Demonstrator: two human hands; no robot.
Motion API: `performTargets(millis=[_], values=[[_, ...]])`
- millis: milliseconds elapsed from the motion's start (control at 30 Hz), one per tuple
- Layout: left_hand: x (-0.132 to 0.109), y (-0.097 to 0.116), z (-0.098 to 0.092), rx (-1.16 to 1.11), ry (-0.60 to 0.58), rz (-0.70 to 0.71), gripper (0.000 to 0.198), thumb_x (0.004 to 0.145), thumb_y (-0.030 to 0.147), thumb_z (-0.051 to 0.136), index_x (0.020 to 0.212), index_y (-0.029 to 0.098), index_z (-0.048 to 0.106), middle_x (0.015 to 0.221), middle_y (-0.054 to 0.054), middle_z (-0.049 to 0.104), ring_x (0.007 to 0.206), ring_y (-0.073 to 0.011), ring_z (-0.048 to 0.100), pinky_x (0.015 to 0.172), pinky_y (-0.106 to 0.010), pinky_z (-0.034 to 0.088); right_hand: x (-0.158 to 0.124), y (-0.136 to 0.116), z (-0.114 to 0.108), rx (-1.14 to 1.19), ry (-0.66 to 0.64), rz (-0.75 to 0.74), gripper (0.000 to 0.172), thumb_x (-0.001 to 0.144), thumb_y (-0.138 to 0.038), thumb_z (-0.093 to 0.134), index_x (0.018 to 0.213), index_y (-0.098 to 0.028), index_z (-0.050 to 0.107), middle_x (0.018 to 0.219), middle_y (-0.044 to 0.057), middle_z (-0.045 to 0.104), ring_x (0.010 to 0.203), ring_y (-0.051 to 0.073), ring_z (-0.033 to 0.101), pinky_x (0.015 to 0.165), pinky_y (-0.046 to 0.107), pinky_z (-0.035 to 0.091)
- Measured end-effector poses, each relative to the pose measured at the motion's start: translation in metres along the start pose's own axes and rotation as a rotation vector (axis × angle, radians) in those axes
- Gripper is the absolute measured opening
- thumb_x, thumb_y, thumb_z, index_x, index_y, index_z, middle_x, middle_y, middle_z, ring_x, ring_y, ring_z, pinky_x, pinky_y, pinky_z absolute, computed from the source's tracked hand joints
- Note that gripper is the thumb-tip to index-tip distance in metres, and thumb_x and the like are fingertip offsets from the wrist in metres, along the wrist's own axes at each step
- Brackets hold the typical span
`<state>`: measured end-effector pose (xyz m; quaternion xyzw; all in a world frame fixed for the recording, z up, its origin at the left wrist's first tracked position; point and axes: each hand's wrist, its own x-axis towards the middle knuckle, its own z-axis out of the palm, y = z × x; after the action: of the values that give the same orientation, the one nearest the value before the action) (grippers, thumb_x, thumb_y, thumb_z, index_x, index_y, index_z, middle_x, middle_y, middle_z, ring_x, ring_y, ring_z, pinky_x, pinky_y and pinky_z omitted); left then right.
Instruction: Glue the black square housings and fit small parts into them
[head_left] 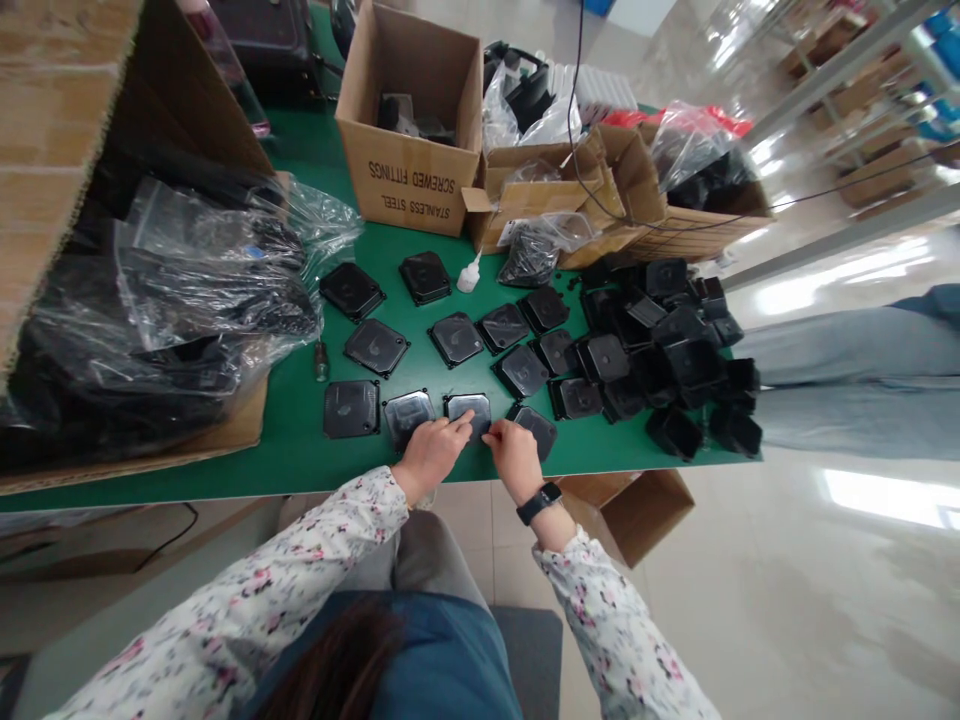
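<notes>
In front of me on the green table lies a black square plastic box (466, 404) with a shiny top face. My left hand (433, 458) is closed at its near left corner, the index finger pressed on the top and the other fingers curled. At the near right corner, my right hand (516, 455) is pinched; whatever its fingertips hold is too small to make out. A similar shiny-topped box (409, 415) sits left of my left hand, and another black box (534, 430) is partly behind my right hand. Several more lie in loose rows beyond.
Black housings are heaped at right (679, 350). A small white bottle (469, 275) and a screwdriver (321, 360) are on the green table (292, 400). Cardboard boxes (409, 185) line the back; a large carton with plastic bags (225, 270) stands left. A person's leg (862, 400) is at right.
</notes>
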<state>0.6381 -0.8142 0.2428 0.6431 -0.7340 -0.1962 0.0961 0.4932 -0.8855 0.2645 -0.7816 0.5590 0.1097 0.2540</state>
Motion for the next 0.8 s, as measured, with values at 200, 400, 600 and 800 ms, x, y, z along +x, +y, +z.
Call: performTargets(millis=[200,400,600,800], values=[[-0.001,-0.001,0.000,-0.094,0.000,-0.022,0.021,0.093,0.013,0.043,0.106,0.015,0.059,0.125,-0.011,0.060,0.088,-0.0200,0.063,0.071,-0.031,0.049,-0.014,-0.013,0.001,-0.154,0.001,-0.063,0.021,0.093,-0.013,0.041,0.085,-0.013,0.061,0.086,0.012,0.067,0.079,0.021,0.065,0.067,0.027,0.042],[0.000,-0.003,0.001,-0.304,-0.003,-0.096,0.020,0.091,0.014,0.045,0.102,0.016,0.061,0.119,-0.011,0.063,0.093,-0.0217,0.062,0.079,-0.033,0.047,-0.003,-0.023,-0.002,-0.217,-0.010,-0.105,0.018,0.085,-0.009,0.050,0.100,-0.013,0.058,0.087,0.013,0.067,0.076,0.024,0.066,0.063,0.028,0.043],[0.004,0.000,-0.008,-0.626,0.092,-0.306,0.015,0.088,0.024,0.053,0.097,0.018,0.064,0.095,-0.008,0.069,0.088,-0.0202,0.062,0.078,-0.031,0.047,-0.007,-0.020,-0.020,-0.119,0.053,-0.109,0.005,0.085,-0.017,0.058,0.090,-0.016,0.057,0.076,0.006,0.065,0.076,0.020,0.064,0.067,0.027,0.045],[-0.019,0.006,-0.029,-0.979,0.115,-0.489,0.054,0.089,0.060,0.036,0.077,0.012,0.059,0.050,0.002,0.045,0.041,-0.0104,0.040,0.043,-0.023,0.036,-0.045,-0.048,-0.010,0.633,0.314,-0.388,0.011,0.088,-0.018,0.053,0.098,-0.017,0.058,0.088,0.004,0.060,0.079,0.015,0.058,0.070,0.025,0.048]])
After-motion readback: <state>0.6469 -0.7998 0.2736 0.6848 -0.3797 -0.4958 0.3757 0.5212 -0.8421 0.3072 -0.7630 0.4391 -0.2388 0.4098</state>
